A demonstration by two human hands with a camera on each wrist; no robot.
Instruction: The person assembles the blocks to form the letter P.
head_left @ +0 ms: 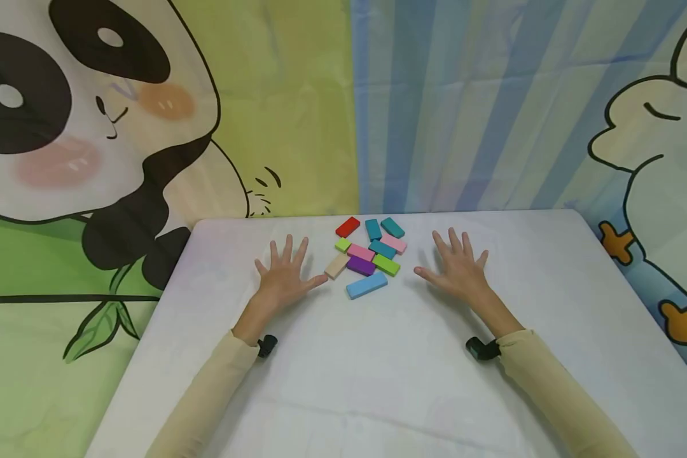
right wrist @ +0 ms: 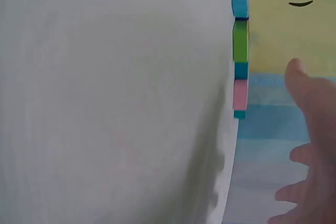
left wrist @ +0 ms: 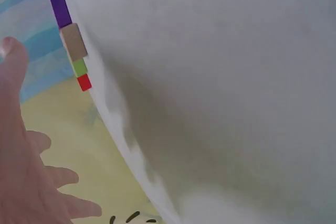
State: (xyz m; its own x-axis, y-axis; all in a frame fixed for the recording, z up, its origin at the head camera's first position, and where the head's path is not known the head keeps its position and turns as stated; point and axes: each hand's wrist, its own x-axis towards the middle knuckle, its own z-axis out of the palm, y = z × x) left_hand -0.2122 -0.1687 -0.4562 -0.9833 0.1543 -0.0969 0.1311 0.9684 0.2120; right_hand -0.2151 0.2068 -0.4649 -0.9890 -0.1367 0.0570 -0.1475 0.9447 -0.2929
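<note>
A panda-printed backdrop [head_left: 298, 95] hangs behind a white table [head_left: 343, 381], where coloured blocks [head_left: 361, 252] lie clustered near the far edge. The left hand [head_left: 282, 280] and right hand [head_left: 460, 272] hover on either side, fingers spread wide, apart from the blocks.

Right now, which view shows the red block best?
Head view: the red block shows unobstructed there, its long top face visible. The left wrist view catches only a small part of it, beside the small green block; the right wrist view doesn't show it.
</note>
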